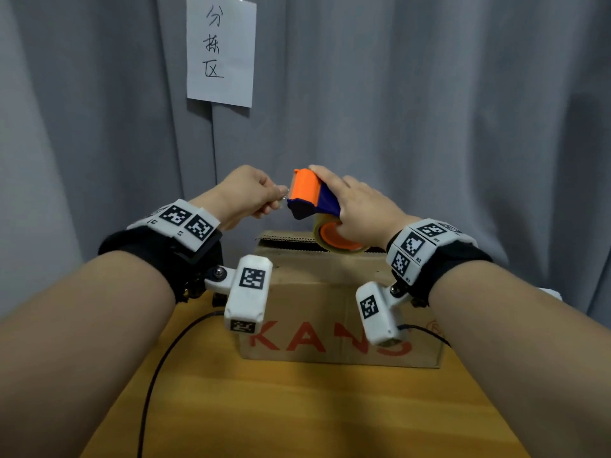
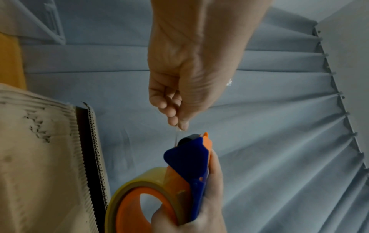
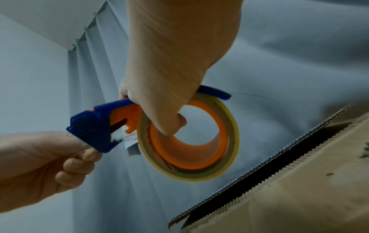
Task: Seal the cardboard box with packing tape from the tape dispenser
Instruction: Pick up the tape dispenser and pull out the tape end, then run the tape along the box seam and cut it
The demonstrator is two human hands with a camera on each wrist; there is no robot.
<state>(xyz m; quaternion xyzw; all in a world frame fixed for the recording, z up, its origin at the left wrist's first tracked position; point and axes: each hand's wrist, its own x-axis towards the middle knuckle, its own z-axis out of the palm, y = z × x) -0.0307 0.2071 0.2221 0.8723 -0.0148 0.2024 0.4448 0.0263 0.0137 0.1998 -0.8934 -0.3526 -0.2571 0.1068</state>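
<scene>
Right hand: the tape dispenser [image 1: 312, 196] is held aloft by the right hand [image 1: 360, 206], fingers laid over its orange-and-blue body and the thumb hooked into the orange core, as seen from the right wrist view; the grip is clamped on the dispenser
Left hand: the free end of the clear packing tape [image 3: 127, 138] is pinched between thumb and fingertips of the left hand [image 1: 251, 193], just beside the blue cutter end; the grip is closed on the tape
Tape roll: a yellowish roll [image 3: 229, 137] is carried on the dispenser's orange hub
Cardboard box: the brown cardboard box [image 1: 330, 312], printed with red letters, is stood on the wooden desk [image 1: 297, 408] directly below both hands; a dark gap is seen between its top flaps, which are not yet taped
Backdrop: a grey curtain [image 1: 429, 110] is hung behind the desk, with a white paper sign [image 1: 221, 49] bearing handwritten characters fixed to it
Cable: a black cable [image 1: 155, 368] is trailed across the desk at the left
</scene>
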